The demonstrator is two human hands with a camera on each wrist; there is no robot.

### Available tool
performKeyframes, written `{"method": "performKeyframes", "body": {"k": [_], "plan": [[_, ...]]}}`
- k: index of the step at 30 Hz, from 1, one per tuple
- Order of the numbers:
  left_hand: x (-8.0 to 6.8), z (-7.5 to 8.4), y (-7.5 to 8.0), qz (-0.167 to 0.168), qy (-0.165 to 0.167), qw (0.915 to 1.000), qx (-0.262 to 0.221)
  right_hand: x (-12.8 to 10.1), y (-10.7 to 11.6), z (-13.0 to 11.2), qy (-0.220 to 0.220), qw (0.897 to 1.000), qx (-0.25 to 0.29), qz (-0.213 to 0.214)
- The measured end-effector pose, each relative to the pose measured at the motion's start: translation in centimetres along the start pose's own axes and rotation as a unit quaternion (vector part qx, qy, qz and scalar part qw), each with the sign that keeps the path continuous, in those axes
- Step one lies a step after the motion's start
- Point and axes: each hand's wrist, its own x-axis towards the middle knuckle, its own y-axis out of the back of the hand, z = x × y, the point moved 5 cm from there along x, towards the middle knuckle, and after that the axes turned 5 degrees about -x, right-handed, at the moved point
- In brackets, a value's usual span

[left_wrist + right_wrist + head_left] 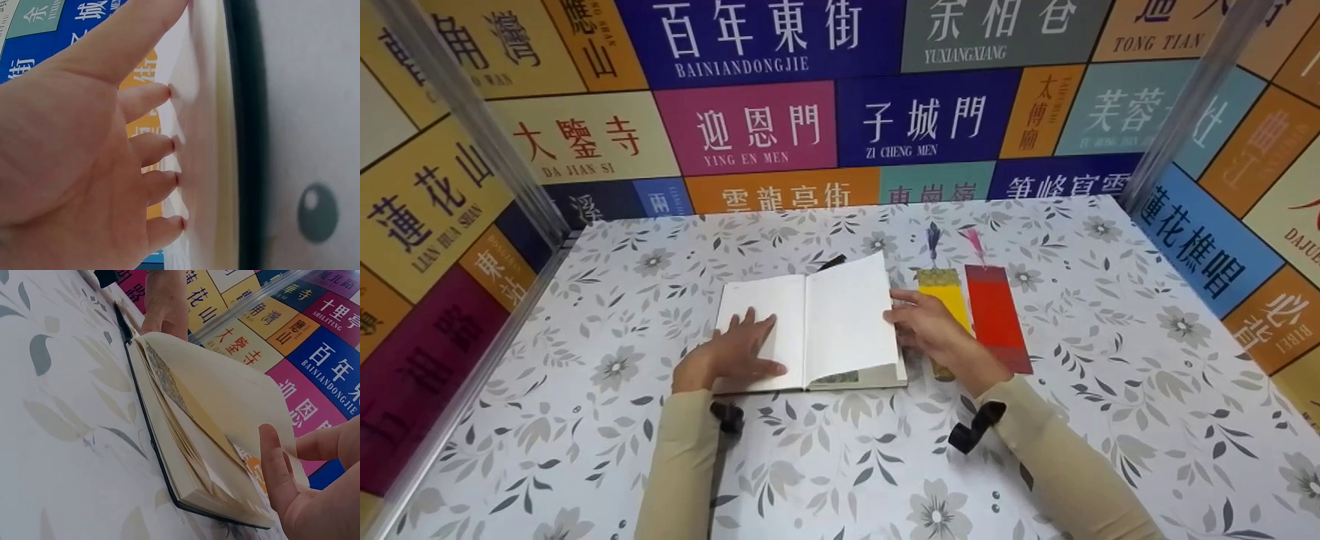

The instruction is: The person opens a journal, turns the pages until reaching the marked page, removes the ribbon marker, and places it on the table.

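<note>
White pages of the book [817,330] lie open mid-table [607,465] under your flat, straight-fingered left hand [731,360] on the left page, while your right hand [930,330] curls its fingers round the lifted right-hand leaves, just beside 2 bookmarks, 1 yellow [949,300], 1 red [996,315].

A table covered in a white cloth printed with grey flowers and leaves [607,465] fills a small booth. Walls on three sides [750,127] carry bright rectangular panels in yellow, magenta, navy, orange and teal, each bearing Chinese place names with romanised captions. Metal posts [472,120] stand at the two rear corners under even light.
</note>
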Motion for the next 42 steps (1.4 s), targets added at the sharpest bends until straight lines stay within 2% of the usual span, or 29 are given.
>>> {"method": "performKeyframes", "body": {"k": [6, 11, 15, 21, 23, 26, 29, 31, 32, 34, 37, 38, 40, 42], "plan": [[-0.6, 0.0, 0.5, -0.005, 0.007, 0.9993, -0.035, -0.3, -0.7, -0.8, 0.021, 1.000, 0.013, -0.013], [-1.4, 0.1, 1.0, 0.005, 0.017, 0.9986, -0.051, -0.2, -1.1, -1.3, 0.024, 0.999, 0.025, -0.011], [-1.7, 0.5, 1.5, 0.018, -0.012, 0.9986, -0.048, -0.1, -1.6, -2.3, 0.047, 0.998, 0.019, -0.021], [-2.1, 0.7, 1.6, 0.052, -0.062, 0.9959, -0.040, -0.5, -3.1, -3.7, 0.110, 0.991, -0.009, -0.069], [-2.4, 0.7, 1.7, 0.074, -0.081, 0.9935, -0.032, -1.0, -4.0, -3.8, 0.126, 0.987, -0.022, -0.098], [-3.2, 0.6, 2.1, 0.111, -0.098, 0.9888, -0.012, -1.9, -5.5, -3.9, 0.158, 0.974, -0.060, -0.149], [-4.3, 0.2, 2.7, 0.148, -0.093, 0.9844, -0.020, -2.8, -7.1, -3.9, 0.212, 0.949, -0.140, -0.184], [-5.1, 0.0, 3.3, 0.174, -0.093, 0.9797, -0.036, -3.1, -8.0, -3.7, 0.237, 0.930, -0.212, -0.184], [-5.5, 0.0, 3.6, 0.187, -0.094, 0.9768, -0.043, -3.1, -8.4, -3.7, 0.250, 0.917, -0.254, -0.181], [-6.2, 0.0, 4.2, 0.213, -0.098, 0.9709, -0.049, -3.3, -9.1, -3.4, 0.276, 0.881, -0.339, -0.180], [-7.1, 0.2, 4.8, 0.240, -0.104, 0.9637, -0.053, -3.2, -9.8, -2.8, 0.275, 0.830, -0.453, -0.170], [-7.4, 0.3, 4.9, 0.249, -0.106, 0.9614, -0.051, -3.1, -10.0, -2.5, 0.270, 0.817, -0.480, -0.170], [-7.8, 0.5, 5.1, 0.263, -0.113, 0.9569, -0.047, -2.9, -10.1, -2.0, 0.243, 0.801, -0.521, -0.168], [-8.1, 0.6, 5.1, 0.276, -0.121, 0.9525, -0.047, -2.7, -10.1, -1.6, 0.218, 0.794, -0.541, -0.169]]}}
